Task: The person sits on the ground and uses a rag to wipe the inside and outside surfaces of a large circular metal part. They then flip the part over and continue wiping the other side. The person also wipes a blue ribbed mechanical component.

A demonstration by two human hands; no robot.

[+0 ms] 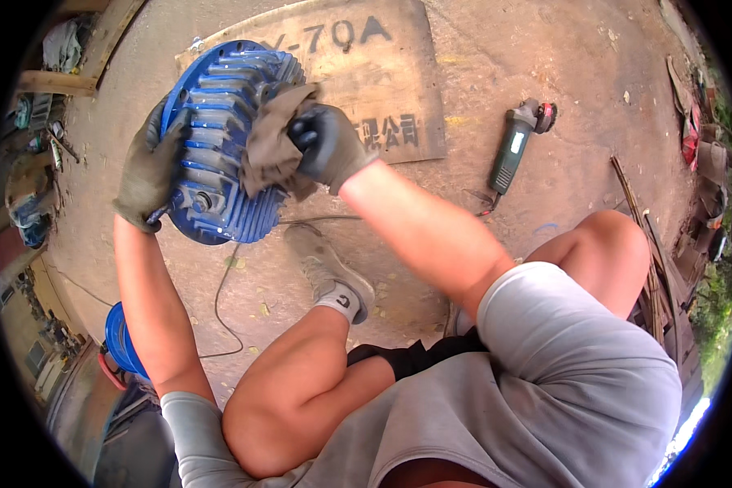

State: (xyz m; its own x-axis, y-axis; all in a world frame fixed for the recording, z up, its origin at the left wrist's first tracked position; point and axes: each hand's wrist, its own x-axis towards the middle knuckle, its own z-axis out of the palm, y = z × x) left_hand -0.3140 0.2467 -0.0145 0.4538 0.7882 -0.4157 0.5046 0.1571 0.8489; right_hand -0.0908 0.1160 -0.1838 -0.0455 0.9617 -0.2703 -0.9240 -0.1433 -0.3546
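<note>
A round blue finned metal cover (pixel 220 146) stands on edge on the dirt floor in front of me. My left hand (pixel 150 167), in a grey-green glove, grips its left rim and holds it upright. My right hand (pixel 327 145), in a dark glove, presses a brownish rag (pixel 270 142) against the cover's ribbed face near its upper right. My left foot in a grey shoe (pixel 329 272) rests just below the cover.
An angle grinder (pixel 514 146) lies on the ground to the right, its cable trailing. A wooden board (pixel 382 73) with stencilled lettering lies behind the cover. A blue round part (pixel 120 340) sits at lower left. Clutter and scrap line both edges.
</note>
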